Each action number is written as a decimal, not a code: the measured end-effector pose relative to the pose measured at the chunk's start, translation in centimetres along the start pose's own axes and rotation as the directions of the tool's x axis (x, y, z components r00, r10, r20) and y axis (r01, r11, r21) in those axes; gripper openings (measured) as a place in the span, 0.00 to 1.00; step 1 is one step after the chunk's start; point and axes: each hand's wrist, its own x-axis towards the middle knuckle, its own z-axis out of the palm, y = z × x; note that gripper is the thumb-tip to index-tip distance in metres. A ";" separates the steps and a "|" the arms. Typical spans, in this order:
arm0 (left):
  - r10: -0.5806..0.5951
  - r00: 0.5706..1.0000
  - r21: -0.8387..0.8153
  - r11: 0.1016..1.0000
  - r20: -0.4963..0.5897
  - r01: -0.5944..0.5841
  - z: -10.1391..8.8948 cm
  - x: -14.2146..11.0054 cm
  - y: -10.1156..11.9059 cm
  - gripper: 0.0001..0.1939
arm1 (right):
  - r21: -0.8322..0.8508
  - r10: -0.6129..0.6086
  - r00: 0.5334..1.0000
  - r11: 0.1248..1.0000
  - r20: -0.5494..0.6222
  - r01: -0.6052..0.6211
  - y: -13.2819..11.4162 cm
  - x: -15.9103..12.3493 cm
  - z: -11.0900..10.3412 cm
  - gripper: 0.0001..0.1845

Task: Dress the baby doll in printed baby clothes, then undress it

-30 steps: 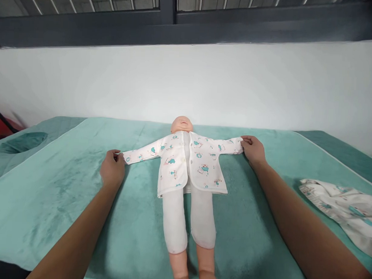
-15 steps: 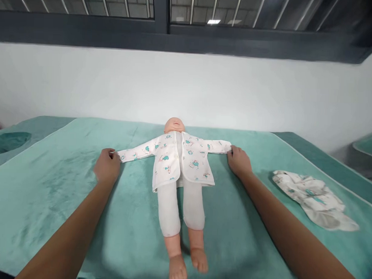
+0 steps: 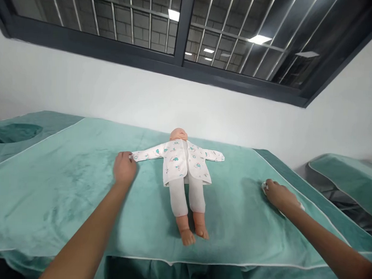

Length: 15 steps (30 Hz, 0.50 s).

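Note:
A baby doll [image 3: 179, 134] lies on its back, head toward the wall, in white trousers [image 3: 178, 198]. It wears a white printed baby jacket [image 3: 174, 162], its front edges meeting loosely, arms spread wide. My left hand [image 3: 124, 168] is closed with its fingertips on the cuff of the jacket sleeve at the left. Far to the right, my right hand [image 3: 280, 195] is closed over a crumpled white printed cloth [image 3: 264, 187], mostly hidden beneath the hand and wrist. The jacket sleeve at the right lies untouched on the bed cover.
A light green cover [image 3: 89, 185] with white piping spreads under the doll. Behind it rises a white wall [image 3: 138, 99] below a dark-framed barred window [image 3: 176, 66]. A round face hole [image 3: 15, 132] shows at the far left, and another green-covered surface [image 3: 343, 173] at the right.
My right hand has left the sleeve and moved right onto the crumpled cloth. My left hand stays at its cuff. The view has tilted and shifted.

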 end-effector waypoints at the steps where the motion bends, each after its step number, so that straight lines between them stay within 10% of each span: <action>1: 0.028 1.000 -0.006 1.000 0.002 -0.028 -0.3 -0.4 0.3 0.12 | 0.015 -0.029 0.999 0.999 0.014 0.029 -0.3 -0.1 -0.6 0.11; 9: 0.298 0.949 -0.329 0.890 -0.104 -0.316 -2.8 -6.0 3.9 0.15 | 0.230 -0.341 0.935 0.906 -0.098 0.355 -9.8 -0.5 -8.3 0.17; 15: 0.163 0.974 -0.713 0.701 0.157 -0.002 -7.0 -9.5 10.2 0.10 | 0.603 -0.443 0.870 0.640 -0.216 0.475 -19.3 -6.7 -15.2 0.14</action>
